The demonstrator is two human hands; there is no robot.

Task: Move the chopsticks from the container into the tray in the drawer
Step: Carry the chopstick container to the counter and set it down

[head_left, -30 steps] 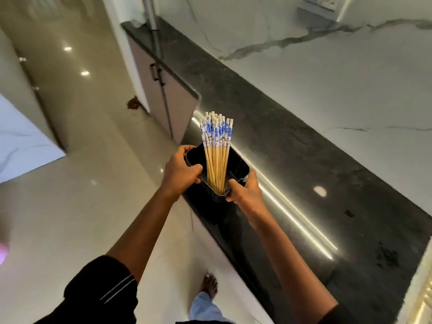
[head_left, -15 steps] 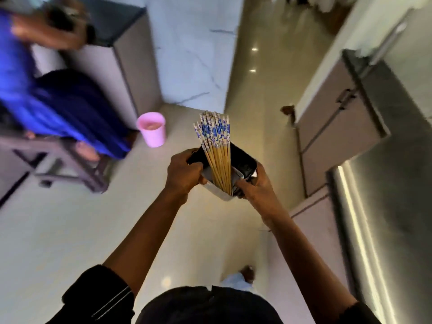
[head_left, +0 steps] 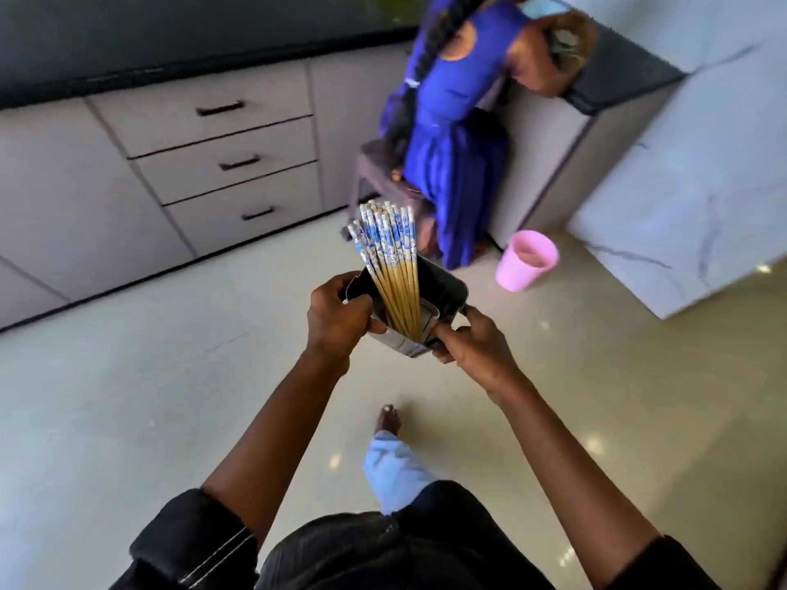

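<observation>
A dark rectangular container (head_left: 443, 291) is held in the air over the floor by both hands. My left hand (head_left: 336, 317) grips its left rim and my right hand (head_left: 472, 344) grips its near right corner. A bundle of several wooden chopsticks (head_left: 394, 266) with blue-and-white patterned tops stands upright inside it, leaning slightly left. Ahead to the left, a stack of three grey drawers (head_left: 230, 163) with dark handles sits shut under a dark counter. No tray is in view.
A person in a blue dress (head_left: 451, 134) sits on a dark chair (head_left: 379, 181) just beyond the container. A pink bucket (head_left: 526, 259) stands on the floor to the right, beside a marble-clad wall (head_left: 690, 163). My bare foot (head_left: 387, 421) is on the glossy floor.
The view has swung around from the dark counter to the drawer cabinets across the room. Both hands still hold the container with the chopsticks. The seated person and pink bucket now lie ahead on the right.
</observation>
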